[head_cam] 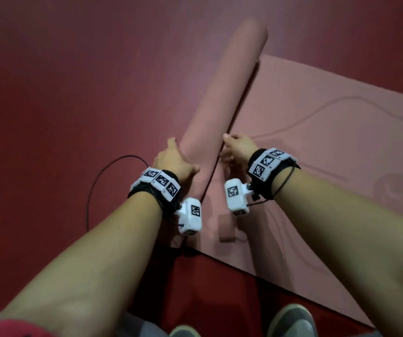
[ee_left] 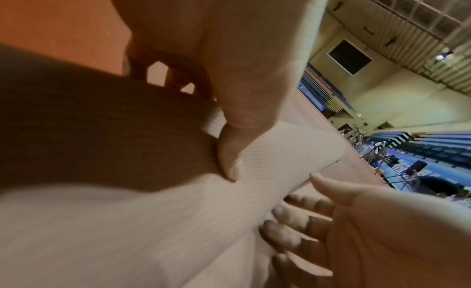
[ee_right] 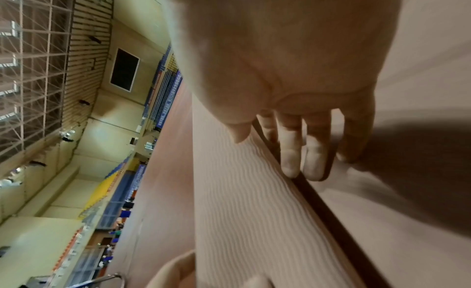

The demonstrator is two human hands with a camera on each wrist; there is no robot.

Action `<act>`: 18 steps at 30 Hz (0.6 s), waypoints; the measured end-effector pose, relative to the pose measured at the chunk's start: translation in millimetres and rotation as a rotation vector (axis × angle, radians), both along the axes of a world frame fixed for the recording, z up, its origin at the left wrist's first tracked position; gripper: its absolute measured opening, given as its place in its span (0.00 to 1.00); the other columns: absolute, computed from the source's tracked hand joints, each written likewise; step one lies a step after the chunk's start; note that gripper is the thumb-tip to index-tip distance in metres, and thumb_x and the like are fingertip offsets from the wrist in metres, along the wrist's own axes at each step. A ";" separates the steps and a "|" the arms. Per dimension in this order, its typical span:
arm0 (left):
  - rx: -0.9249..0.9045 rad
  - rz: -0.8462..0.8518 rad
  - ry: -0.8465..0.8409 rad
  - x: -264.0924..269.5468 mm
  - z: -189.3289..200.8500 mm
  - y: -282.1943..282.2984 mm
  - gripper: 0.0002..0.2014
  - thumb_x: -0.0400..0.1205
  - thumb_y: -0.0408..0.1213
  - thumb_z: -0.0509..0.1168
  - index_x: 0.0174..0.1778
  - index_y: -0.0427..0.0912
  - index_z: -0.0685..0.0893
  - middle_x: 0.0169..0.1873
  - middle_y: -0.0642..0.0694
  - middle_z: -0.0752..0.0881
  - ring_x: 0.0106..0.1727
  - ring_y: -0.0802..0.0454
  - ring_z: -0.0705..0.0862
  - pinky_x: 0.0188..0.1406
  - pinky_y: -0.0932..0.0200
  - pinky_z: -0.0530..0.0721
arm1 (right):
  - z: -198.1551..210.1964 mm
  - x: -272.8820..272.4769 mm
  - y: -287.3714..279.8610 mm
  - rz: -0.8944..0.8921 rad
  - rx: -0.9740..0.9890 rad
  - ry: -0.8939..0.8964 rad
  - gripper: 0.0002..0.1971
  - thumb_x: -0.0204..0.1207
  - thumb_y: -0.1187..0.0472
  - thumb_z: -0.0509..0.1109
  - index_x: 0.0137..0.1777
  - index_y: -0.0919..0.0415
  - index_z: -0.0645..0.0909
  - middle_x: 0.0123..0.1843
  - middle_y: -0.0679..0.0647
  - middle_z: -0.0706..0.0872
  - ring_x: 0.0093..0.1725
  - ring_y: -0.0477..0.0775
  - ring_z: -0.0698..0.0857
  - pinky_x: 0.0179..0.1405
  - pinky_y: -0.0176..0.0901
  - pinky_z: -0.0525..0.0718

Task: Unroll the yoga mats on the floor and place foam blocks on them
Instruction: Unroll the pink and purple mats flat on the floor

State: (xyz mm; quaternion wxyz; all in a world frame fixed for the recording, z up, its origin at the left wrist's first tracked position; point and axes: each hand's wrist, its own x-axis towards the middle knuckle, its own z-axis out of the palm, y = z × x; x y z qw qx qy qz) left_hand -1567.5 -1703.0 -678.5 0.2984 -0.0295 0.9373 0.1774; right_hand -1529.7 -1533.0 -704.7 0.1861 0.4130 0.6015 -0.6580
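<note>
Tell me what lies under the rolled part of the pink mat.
The roll rests on the red floor beside its flat unrolled part. The left hand and right hand flank its near end. The strip directly beneath it is hidden.

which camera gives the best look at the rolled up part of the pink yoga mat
The head view: it shows the whole rolled part of the mat end to end, with the left hand and right hand on either side. The left wrist view shows only a close, partly shadowed stretch; the right wrist view shows its ribbed surface.
</note>
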 end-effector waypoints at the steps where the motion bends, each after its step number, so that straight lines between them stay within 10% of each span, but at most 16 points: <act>1: -0.016 0.020 0.047 -2.0 0.0 -8.0 0.45 0.68 0.51 0.81 0.77 0.53 0.64 0.62 0.39 0.85 0.64 0.35 0.83 0.61 0.46 0.81 | -3.0 -12.6 -5.0 0.031 -0.016 0.001 0.11 0.88 0.53 0.58 0.46 0.57 0.68 0.28 0.56 0.68 0.15 0.46 0.67 0.15 0.26 0.64; 3: -0.074 -0.007 0.181 -5.3 5.0 -15.7 0.39 0.73 0.47 0.78 0.76 0.53 0.66 0.64 0.40 0.81 0.65 0.36 0.80 0.60 0.44 0.80 | -4.1 -31.3 -15.3 0.081 0.028 -0.005 0.15 0.81 0.45 0.66 0.49 0.56 0.68 0.33 0.57 0.76 0.23 0.50 0.77 0.17 0.32 0.74; 7: -0.034 -0.151 0.362 0.6 16.1 -15.2 0.24 0.80 0.43 0.69 0.73 0.58 0.75 0.67 0.46 0.74 0.65 0.40 0.75 0.62 0.44 0.80 | -33.3 -56.0 -25.2 0.091 0.146 -0.030 0.54 0.44 0.22 0.72 0.65 0.59 0.72 0.57 0.57 0.85 0.51 0.61 0.86 0.57 0.59 0.86; 11: -0.158 -0.236 0.130 11.3 23.0 -13.6 0.45 0.69 0.61 0.74 0.81 0.62 0.61 0.82 0.48 0.61 0.76 0.40 0.68 0.69 0.36 0.75 | -27.5 -62.9 -33.3 0.116 0.100 -0.092 0.65 0.29 0.15 0.70 0.67 0.56 0.77 0.56 0.58 0.88 0.53 0.67 0.87 0.60 0.61 0.83; 18: -0.299 -0.286 0.021 -1.8 15.1 -27.9 0.61 0.64 0.66 0.77 0.84 0.63 0.42 0.87 0.52 0.48 0.80 0.38 0.62 0.72 0.28 0.68 | -6.2 -71.2 -37.9 0.252 0.177 -0.059 0.38 0.80 0.30 0.48 0.74 0.59 0.77 0.71 0.62 0.81 0.70 0.67 0.79 0.75 0.59 0.72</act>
